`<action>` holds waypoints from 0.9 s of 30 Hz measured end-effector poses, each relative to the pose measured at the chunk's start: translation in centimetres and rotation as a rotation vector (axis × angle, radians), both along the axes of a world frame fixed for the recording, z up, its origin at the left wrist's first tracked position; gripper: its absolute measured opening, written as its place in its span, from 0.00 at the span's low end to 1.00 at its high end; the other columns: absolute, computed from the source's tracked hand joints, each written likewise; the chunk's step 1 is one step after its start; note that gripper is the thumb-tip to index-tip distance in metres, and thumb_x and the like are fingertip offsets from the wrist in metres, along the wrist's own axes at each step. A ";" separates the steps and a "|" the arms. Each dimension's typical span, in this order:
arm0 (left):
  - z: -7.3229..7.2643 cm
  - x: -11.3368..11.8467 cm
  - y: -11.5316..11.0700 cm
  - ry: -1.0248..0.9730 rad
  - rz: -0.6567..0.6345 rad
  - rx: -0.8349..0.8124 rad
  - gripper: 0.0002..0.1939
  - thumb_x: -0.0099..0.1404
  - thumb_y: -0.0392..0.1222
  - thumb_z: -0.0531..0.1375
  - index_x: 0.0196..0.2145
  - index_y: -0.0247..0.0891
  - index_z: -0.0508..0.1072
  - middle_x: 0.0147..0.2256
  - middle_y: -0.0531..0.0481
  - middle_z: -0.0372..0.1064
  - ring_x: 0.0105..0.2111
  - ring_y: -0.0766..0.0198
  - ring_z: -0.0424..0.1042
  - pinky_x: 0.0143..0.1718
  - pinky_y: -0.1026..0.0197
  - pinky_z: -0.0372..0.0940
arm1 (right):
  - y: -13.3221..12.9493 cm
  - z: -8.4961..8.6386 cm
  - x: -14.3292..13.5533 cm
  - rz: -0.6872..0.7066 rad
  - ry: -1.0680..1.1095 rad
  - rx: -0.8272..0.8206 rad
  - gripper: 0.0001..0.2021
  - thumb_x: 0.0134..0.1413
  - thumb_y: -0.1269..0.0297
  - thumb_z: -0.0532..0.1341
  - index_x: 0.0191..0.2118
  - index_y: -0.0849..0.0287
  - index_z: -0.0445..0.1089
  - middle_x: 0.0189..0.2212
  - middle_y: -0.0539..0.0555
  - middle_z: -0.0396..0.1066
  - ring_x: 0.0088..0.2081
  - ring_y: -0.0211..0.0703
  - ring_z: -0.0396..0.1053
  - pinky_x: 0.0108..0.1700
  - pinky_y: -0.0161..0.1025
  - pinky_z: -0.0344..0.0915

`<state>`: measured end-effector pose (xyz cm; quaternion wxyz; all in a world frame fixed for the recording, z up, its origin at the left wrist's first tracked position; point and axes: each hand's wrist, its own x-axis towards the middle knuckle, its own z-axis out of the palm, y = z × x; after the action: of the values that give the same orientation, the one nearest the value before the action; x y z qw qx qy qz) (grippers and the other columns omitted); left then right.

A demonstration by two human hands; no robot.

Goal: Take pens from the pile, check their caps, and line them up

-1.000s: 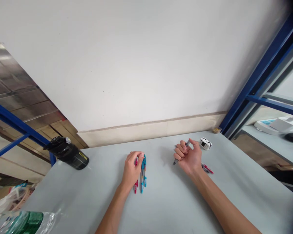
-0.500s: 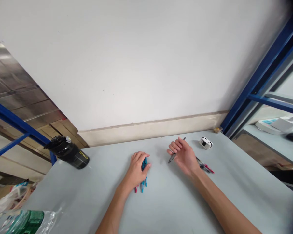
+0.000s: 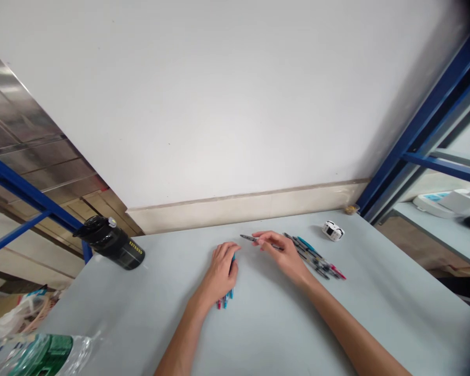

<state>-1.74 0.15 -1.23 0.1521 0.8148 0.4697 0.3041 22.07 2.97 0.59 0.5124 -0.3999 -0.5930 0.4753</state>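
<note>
My left hand (image 3: 221,269) is closed around several pens (image 3: 226,301) on the grey table, with blue and red tips showing below the palm. The hand covers most of their length. To its right, my right hand (image 3: 278,250) pinches one grey pen (image 3: 248,238) above the table, its tip pointing left toward my left hand. Beyond the right wrist lies a loose group of pens (image 3: 315,258), mostly dark grey, with a blue one and a red-ended one among them.
A white device (image 3: 332,231) sits right of the loose pens. A black bottle (image 3: 115,245) stands at the table's left edge, a clear-green plastic bottle (image 3: 55,355) at lower left. Blue frame posts (image 3: 423,112) flank the table (image 3: 266,334), a wall (image 3: 235,104) behind.
My right hand has turned palm-down and moved left with the grey pen, uncovering more loose pens. My left hand has closed further over its pens.
</note>
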 end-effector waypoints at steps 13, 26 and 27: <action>-0.5 -0.1 0.2 -0.048 -0.016 -0.018 0.31 0.73 0.27 0.52 0.70 0.47 0.65 0.66 0.42 0.67 0.67 0.51 0.67 0.69 0.40 0.65 | -1.6 -0.2 -1.2 0.200 -0.394 0.299 0.12 0.71 0.54 0.65 0.38 0.51 0.83 0.47 0.57 0.81 0.46 0.54 0.78 0.51 0.48 0.72; -0.5 -0.1 0.3 -0.052 -0.021 -0.034 0.22 0.80 0.47 0.58 0.68 0.47 0.71 0.67 0.43 0.70 0.68 0.51 0.69 0.71 0.43 0.65 | -1.6 0.3 -0.7 0.194 -0.429 0.301 0.16 0.78 0.53 0.55 0.44 0.51 0.79 0.40 0.56 0.80 0.41 0.52 0.75 0.48 0.47 0.69; -0.6 -0.1 0.3 -0.044 -0.021 -0.022 0.24 0.79 0.48 0.60 0.68 0.46 0.71 0.67 0.43 0.70 0.69 0.50 0.68 0.71 0.41 0.65 | -1.5 0.5 -0.3 0.180 -0.454 0.317 0.14 0.77 0.54 0.56 0.45 0.49 0.79 0.41 0.56 0.80 0.41 0.53 0.75 0.48 0.47 0.69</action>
<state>-1.89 0.47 -1.83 0.1746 0.8110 0.4610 0.3149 21.78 1.51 1.13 0.3783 -0.3569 -0.7925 0.3185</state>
